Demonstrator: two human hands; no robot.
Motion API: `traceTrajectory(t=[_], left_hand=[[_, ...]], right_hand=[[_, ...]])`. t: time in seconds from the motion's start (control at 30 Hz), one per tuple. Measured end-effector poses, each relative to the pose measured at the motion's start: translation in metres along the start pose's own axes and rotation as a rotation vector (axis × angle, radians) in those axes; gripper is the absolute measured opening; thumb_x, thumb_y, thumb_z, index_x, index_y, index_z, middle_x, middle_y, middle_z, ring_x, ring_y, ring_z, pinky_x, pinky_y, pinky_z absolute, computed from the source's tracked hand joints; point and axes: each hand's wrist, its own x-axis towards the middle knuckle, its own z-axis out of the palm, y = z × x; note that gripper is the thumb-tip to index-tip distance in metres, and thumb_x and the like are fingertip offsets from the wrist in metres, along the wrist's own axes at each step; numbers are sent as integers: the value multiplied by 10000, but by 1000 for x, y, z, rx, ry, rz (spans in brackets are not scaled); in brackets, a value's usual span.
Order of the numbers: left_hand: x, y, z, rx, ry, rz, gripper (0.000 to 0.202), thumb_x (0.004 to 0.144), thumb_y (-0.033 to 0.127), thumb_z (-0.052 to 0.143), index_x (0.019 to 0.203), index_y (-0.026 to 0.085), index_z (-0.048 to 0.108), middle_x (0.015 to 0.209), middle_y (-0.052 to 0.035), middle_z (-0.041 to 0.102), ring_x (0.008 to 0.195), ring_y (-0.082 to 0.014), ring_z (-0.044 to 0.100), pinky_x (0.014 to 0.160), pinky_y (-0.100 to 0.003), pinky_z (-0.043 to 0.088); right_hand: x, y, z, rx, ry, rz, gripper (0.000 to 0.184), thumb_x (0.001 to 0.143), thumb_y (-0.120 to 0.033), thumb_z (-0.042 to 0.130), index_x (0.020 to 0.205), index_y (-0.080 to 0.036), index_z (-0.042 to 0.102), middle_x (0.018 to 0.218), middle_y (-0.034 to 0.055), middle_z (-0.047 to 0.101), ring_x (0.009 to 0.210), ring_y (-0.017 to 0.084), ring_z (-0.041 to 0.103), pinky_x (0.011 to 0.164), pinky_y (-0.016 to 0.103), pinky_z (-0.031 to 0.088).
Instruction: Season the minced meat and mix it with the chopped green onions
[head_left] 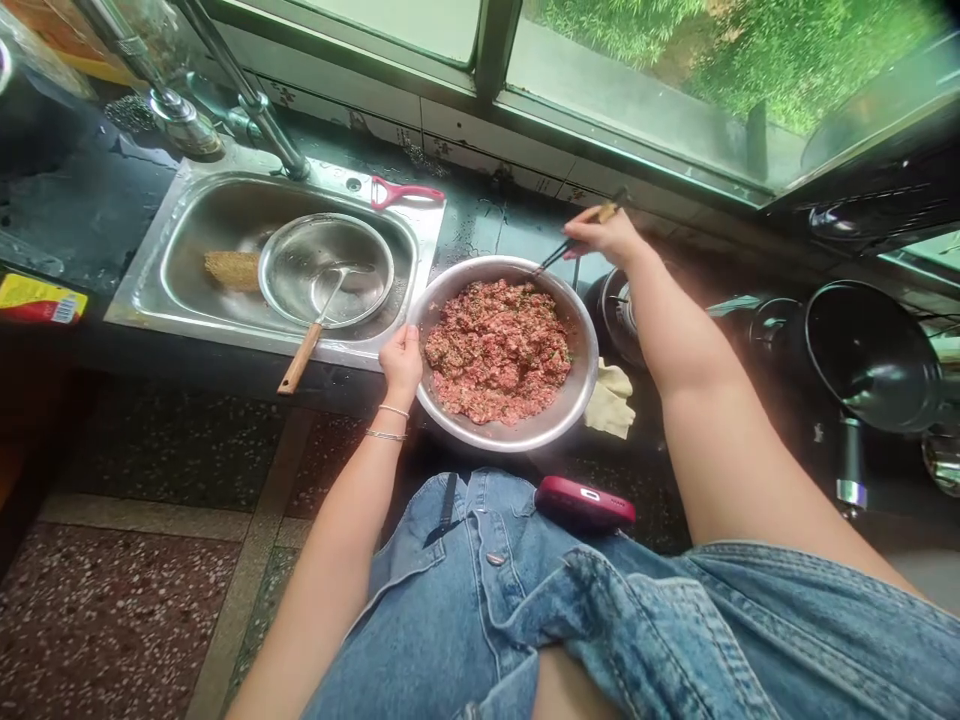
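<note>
A wide metal bowl stands on the dark counter, filled with minced meat flecked with green bits. My left hand grips the bowl's left rim, its fingers closed on the edge. At the far right side of the bowl, my right hand is closed round a pair of chopsticks. Their dark tips reach down to the meat at the bowl's back right edge. A pale cloth lies against the right of the bowl.
Left of the bowl is a steel sink holding a metal basin, a wooden-handled spatula and a brown sponge. A pink peeler lies on its rim. A black pan stands right. A red phone sits at my waist.
</note>
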Motion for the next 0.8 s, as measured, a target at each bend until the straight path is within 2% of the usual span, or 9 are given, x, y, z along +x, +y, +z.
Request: traceTrajectory(t=[0.1,0.2,0.27,0.37,0.5,0.57,0.67,0.73,0.8], left_hand=[[-6,2,1,2,17,-30,422,921,368,513,561,184,395,537,36,316,569,-106,283,563,-253,266],[-16,3,2,22,43,-63,402,929,344,496,576,180,395,546,38,311,568,-104,283,568,-254,258],[-22,2,3,31,62,-67,400,934,342,485,579,179,398,555,36,322,575,-105,289,575,-254,262],[-26,1,5,33,81,-63,392,934,362,480,592,177,434,559,32,343,583,-110,300,583,-253,272],[-25,-1,5,18,90,-65,409,918,406,505,586,180,431,555,33,338,581,-111,294,581,-253,274],[-25,-1,4,19,82,-59,416,921,419,501,588,181,429,558,33,338,582,-110,295,582,-252,279],[-25,-2,3,46,71,-32,425,935,416,484,588,184,403,558,37,316,580,-108,282,573,-251,272],[-25,-2,2,62,68,-18,434,943,408,476,584,186,374,558,40,295,575,-106,265,565,-254,257],[-26,-2,3,63,65,-16,434,945,404,475,584,186,370,560,39,296,574,-105,263,565,-257,251]], right_hand=[[-43,48,-19,101,133,29,86,845,-82,673,775,-118,637,602,6,655,569,155,687,734,359,648],[-91,92,-30,178,149,-7,53,800,-178,745,800,-146,703,709,48,725,647,166,715,714,276,638],[-125,114,-28,196,133,-51,116,773,-254,778,830,-163,736,724,60,745,642,167,716,664,233,624],[-180,130,-7,79,108,-125,191,787,-357,756,847,-175,761,701,57,749,602,186,713,598,263,623],[-235,116,55,-166,-111,-316,189,866,-393,649,835,-258,779,786,26,768,698,212,744,666,334,644],[-237,100,88,-195,-227,-435,192,891,-374,612,864,-288,781,859,22,776,760,207,751,719,330,642],[-197,79,119,-182,-353,-603,200,901,-322,591,924,-265,781,903,34,777,780,187,749,734,309,633],[-157,71,115,-184,-370,-644,176,874,-286,617,928,-253,782,923,29,777,815,181,748,755,301,629],[-125,71,91,-188,-216,-594,151,848,-280,648,903,-240,783,935,27,778,863,189,747,804,312,625]])
